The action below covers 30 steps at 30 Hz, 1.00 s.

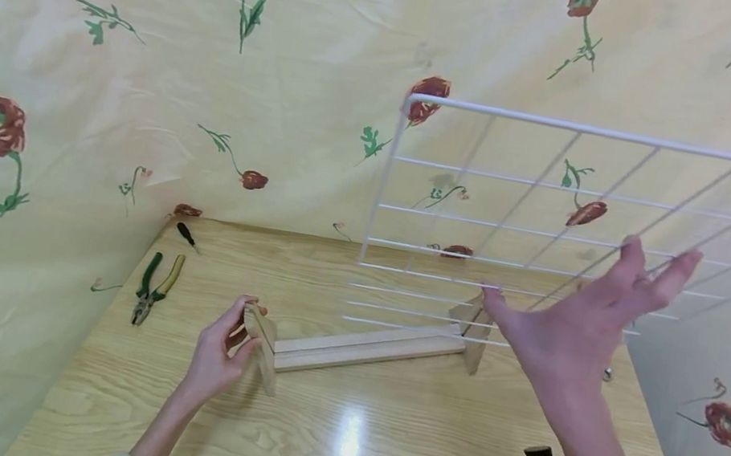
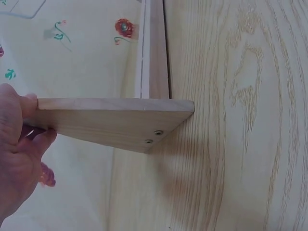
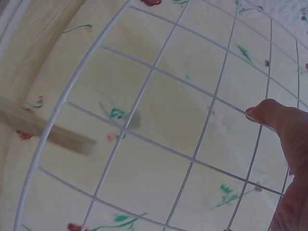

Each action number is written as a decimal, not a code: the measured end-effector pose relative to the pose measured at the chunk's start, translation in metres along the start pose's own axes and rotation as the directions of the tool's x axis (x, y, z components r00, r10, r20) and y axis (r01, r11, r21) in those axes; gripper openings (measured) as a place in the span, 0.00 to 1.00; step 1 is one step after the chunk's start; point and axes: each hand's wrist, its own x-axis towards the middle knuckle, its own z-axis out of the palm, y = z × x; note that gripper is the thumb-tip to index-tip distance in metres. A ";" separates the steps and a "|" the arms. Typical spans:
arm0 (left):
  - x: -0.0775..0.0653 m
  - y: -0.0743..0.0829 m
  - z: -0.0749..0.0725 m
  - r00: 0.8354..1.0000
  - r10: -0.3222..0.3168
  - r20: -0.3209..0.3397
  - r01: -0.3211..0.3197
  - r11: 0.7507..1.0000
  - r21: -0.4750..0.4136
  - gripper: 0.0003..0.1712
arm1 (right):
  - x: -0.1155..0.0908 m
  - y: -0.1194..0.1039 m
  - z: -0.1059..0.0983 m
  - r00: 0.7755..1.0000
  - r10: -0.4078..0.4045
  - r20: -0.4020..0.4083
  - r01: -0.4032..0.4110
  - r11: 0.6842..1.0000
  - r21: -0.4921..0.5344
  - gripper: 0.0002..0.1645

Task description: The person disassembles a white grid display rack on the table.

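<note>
A wooden stand lies on the table, with two parallel rails (image 1: 368, 347) joining its end boards. My left hand (image 1: 221, 349) pinches the top of the near-left end board (image 1: 263, 353) between thumb and fingers. Two screw heads (image 2: 158, 132) show on that board's outer face in the left wrist view. Above the stand's right end board (image 1: 475, 347), my right hand (image 1: 577, 339) grips a white wire grid rack (image 1: 503, 113) and holds it upright off the table. In the right wrist view the thumb (image 3: 272, 113) lies against a wire; the other fingers are mostly hidden.
Pliers (image 1: 154, 295) with green and yellow handles lie at the table's left, a small black screwdriver (image 1: 186, 233) behind them. A small metal piece (image 1: 607, 374) sits at the right. Flower-patterned cloth (image 1: 316, 89) encloses the wooden table (image 1: 429, 451) at the back and sides.
</note>
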 end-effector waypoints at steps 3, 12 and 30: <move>-0.002 -0.002 0.000 1.000 -0.002 -0.007 0.002 1.000 -0.005 0.32 | -0.007 0.011 -0.009 0.997 0.066 0.042 -0.063 0.996 -0.071 0.76; -0.004 -0.002 0.000 1.000 0.000 -0.022 0.000 1.000 0.015 0.32 | -0.024 0.029 -0.025 0.980 0.165 0.110 -0.145 0.975 -0.167 0.77; -0.009 0.004 0.000 0.998 0.030 -0.061 -0.024 0.995 0.094 0.32 | -0.042 0.047 -0.025 0.994 0.069 0.086 -0.052 0.981 -0.186 0.74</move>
